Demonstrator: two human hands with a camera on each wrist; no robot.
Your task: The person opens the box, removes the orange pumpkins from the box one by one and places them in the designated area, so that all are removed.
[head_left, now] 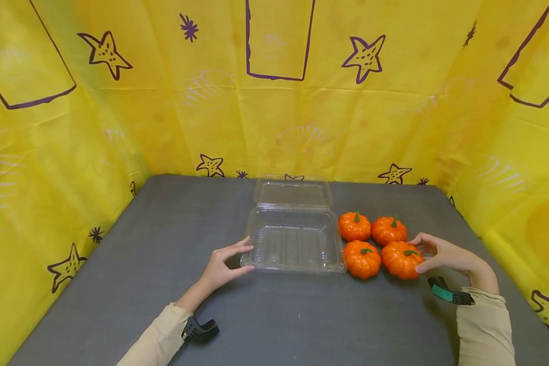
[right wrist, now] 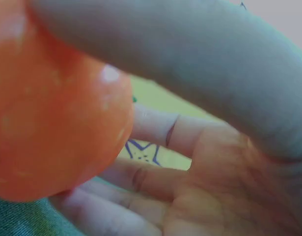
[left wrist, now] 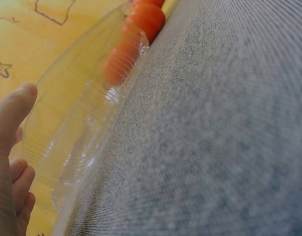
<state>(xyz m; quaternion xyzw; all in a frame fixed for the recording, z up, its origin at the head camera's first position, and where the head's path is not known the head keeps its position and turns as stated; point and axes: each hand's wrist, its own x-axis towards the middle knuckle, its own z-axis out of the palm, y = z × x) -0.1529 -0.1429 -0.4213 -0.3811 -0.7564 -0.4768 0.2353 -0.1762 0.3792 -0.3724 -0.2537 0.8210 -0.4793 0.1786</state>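
Note:
A clear plastic clamshell container (head_left: pixel 288 244) lies with its lid (head_left: pixel 294 194) folded back. Beside its left rim is my left hand (head_left: pixel 221 267), thumb and fingers spread apart, tips at the edge; the left wrist view also shows this hand (left wrist: pixel 15 157) by the clear wall. My right hand (head_left: pixel 444 256) holds the front right orange pumpkin (head_left: pixel 400 260) by its right side. Up close, thumb and fingers curl round that pumpkin (right wrist: pixel 57 118). Three others sit against it: front left pumpkin (head_left: pixel 362 260), back left pumpkin (head_left: pixel 354 227), back right pumpkin (head_left: pixel 388 231).
Everything rests on a dark grey cloth-covered table (head_left: pixel 302 320). Yellow curtains (head_left: pixel 274 122) with purple starfish drawings close off the back and both sides. The left pumpkins stand right next to the container's right rim. Dark wrist straps are on both arms.

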